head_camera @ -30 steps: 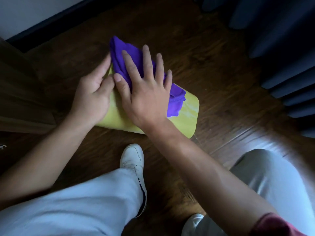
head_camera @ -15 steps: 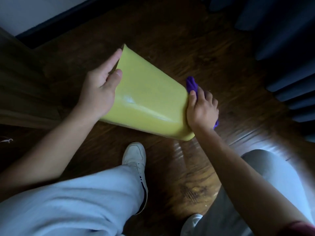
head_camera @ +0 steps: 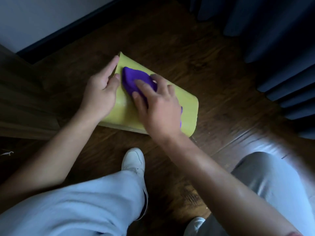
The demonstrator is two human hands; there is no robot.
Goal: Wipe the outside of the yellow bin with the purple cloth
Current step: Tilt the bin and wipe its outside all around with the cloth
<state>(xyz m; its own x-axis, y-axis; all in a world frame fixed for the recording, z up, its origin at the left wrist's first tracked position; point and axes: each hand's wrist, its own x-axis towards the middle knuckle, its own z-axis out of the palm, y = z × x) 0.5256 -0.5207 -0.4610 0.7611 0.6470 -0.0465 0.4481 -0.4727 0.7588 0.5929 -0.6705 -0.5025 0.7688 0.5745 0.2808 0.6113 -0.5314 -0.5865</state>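
Pressed flat under the right hand (head_camera: 158,106), the purple cloth (head_camera: 136,80) lies on the upward-facing side of the yellow bin (head_camera: 189,106); the fingers are spread and mostly straight over the cloth, pushing it down rather than closing round it, so that grip is a flat press. The left hand (head_camera: 100,92) steadies the bin's left edge, forefinger stretched along the far corner and thumb resting on the yellow face, fingers relaxed and not wrapped round anything.

Half a second ago the right hand was curled at the bin's right end with only a scrap of cloth showing beyond it, and the whole yellow face lay bare. Now hand and cloth have come back across the top to the left part of the face, close beside the left thumb, much as they lay a second ago. The left hand has kept its place on the left edge.

The bin lies on its side on the floor (head_camera: 196,53), a smooth, tapered yellow body with rounded corners at its right end. The cloth is bunched, a small fold of it peeking out by the right wrist.

The floor is dark brown wood with visible grain. A pale wall with a dark skirting board (head_camera: 68,31) runs along the upper left, and dark blue curtain folds (head_camera: 281,48) hang at the right. Light trouser legs (head_camera: 76,205) and a white shoe (head_camera: 133,161) fill the foreground.
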